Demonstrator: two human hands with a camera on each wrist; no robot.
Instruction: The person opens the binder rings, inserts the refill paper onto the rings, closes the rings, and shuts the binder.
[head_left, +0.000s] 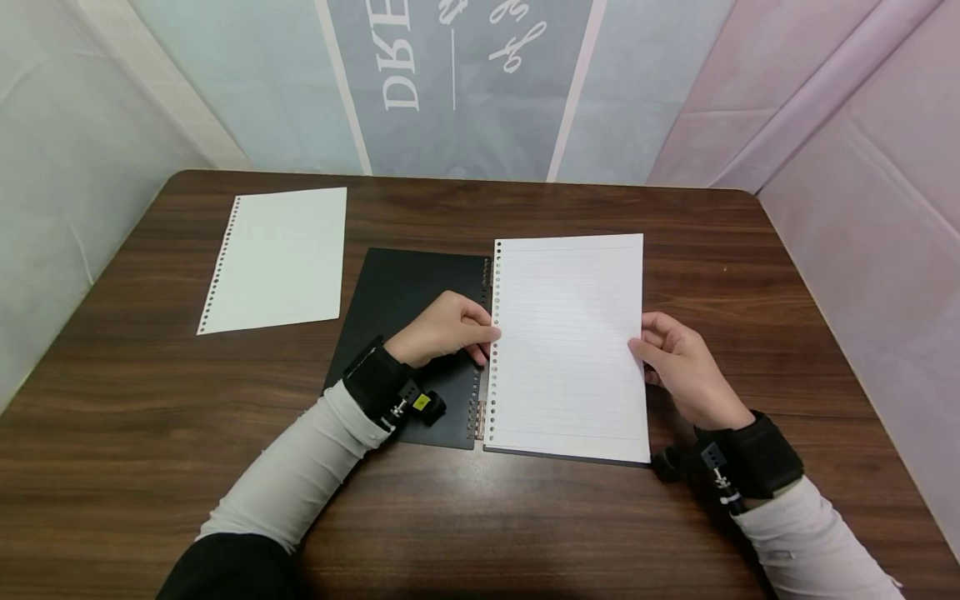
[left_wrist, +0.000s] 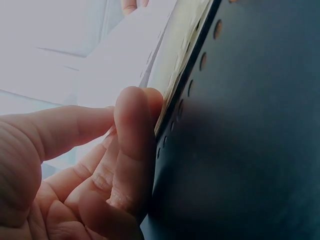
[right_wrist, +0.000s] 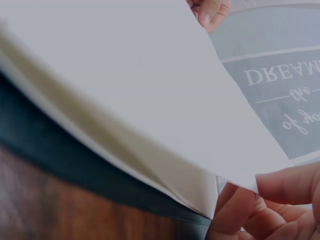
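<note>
A white lined loose-leaf sheet [head_left: 570, 350] with a row of punched holes lies over the right half of an opened black ring binder [head_left: 408, 283]. With thumb and fingers, my left hand [head_left: 444, 329] pinches the sheet's punched left edge, near the binder's metal rings [head_left: 481, 421]. The right edge is pinched by my right hand [head_left: 688, 367]. Seen from the right wrist, the sheet [right_wrist: 145, 95] is raised above more paper [right_wrist: 195, 192] and the dark back cover [right_wrist: 45, 145]. The left wrist view shows holes along the black front cover [left_wrist: 240, 125].
Another white punched sheet [head_left: 281, 258] lies at the far left of the brown wooden table [head_left: 150, 400]. Pale fabric walls [head_left: 645, 83] with printed lettering enclose the table's back and sides. A wrist camera is strapped to each wrist.
</note>
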